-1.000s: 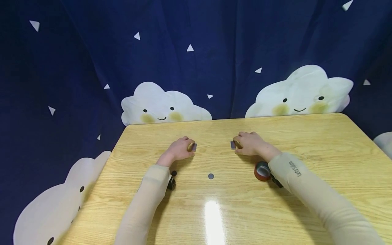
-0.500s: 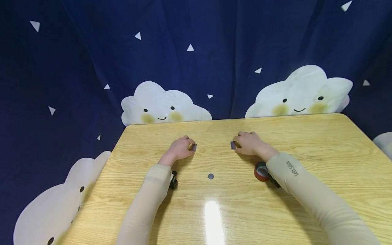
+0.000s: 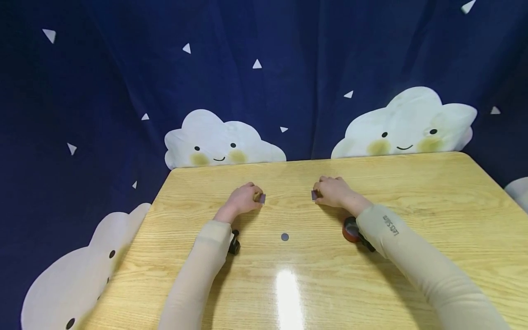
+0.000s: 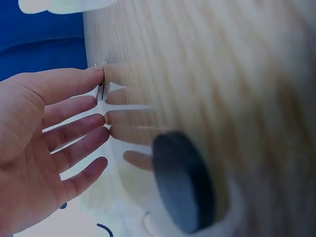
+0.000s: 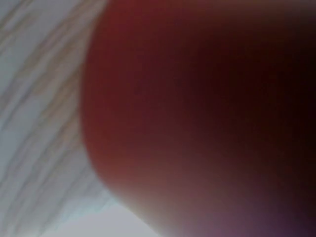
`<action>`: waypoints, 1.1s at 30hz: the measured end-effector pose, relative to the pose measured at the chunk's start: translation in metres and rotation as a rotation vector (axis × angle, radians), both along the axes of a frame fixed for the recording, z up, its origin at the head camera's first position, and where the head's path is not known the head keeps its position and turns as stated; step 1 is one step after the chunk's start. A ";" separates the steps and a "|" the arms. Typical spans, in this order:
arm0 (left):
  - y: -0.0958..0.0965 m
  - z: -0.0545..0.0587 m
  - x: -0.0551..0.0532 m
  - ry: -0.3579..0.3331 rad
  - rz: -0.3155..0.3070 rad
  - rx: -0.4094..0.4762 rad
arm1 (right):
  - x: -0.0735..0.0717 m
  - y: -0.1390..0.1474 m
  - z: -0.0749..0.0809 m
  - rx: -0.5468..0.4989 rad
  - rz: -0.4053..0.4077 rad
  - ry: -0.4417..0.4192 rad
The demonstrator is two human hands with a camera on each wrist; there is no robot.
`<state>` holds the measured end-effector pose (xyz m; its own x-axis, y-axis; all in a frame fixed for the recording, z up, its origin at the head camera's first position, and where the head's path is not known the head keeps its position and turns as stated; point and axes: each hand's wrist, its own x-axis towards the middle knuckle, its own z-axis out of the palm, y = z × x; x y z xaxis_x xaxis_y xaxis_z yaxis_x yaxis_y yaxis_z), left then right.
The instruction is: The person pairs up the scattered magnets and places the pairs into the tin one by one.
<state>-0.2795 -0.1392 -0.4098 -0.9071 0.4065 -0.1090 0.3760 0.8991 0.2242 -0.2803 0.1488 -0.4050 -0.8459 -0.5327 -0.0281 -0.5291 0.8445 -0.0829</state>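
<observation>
Both my arms are stretched forward from the bottom of the frame, pale sleeves down to the wrists, and here at mid-frame my left hand has thumb and forefinger clamped on a small grey tile, the other fingers spread out straight below in the left wrist view. Over to the right of centre, my right hand arches down, fingers curled and pinching a second grey tile. Well apart, those two, facing each other; whether either touches the tabletop, I can't tell. Between and below them, a grey disc lies flat. Beside my right sleeve, a round red tub, dark inside, partly covered; its contents can't be made out.
</observation>
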 end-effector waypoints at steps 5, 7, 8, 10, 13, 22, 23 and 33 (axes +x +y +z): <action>0.001 -0.001 -0.001 -0.009 0.008 0.048 | 0.001 -0.001 0.002 -0.038 0.036 0.006; 0.002 0.000 -0.001 -0.017 0.010 0.067 | 0.001 -0.002 0.002 -0.050 0.049 0.008; 0.002 0.001 0.000 -0.021 0.009 0.077 | 0.001 -0.002 0.002 -0.053 0.051 0.005; 0.003 0.002 -0.001 -0.025 -0.002 0.091 | 0.001 -0.002 0.002 -0.057 0.054 0.001; 0.005 0.002 -0.001 -0.024 -0.012 0.094 | 0.001 -0.002 0.001 -0.056 0.053 -0.008; 0.007 0.002 -0.001 -0.036 -0.004 0.093 | 0.000 -0.002 0.004 -0.060 0.040 -0.040; 0.008 0.002 -0.001 -0.036 -0.011 0.092 | -0.001 -0.002 0.005 -0.063 0.037 -0.045; 0.014 0.003 -0.002 -0.012 -0.048 0.089 | 0.001 -0.008 0.007 -0.055 0.006 -0.084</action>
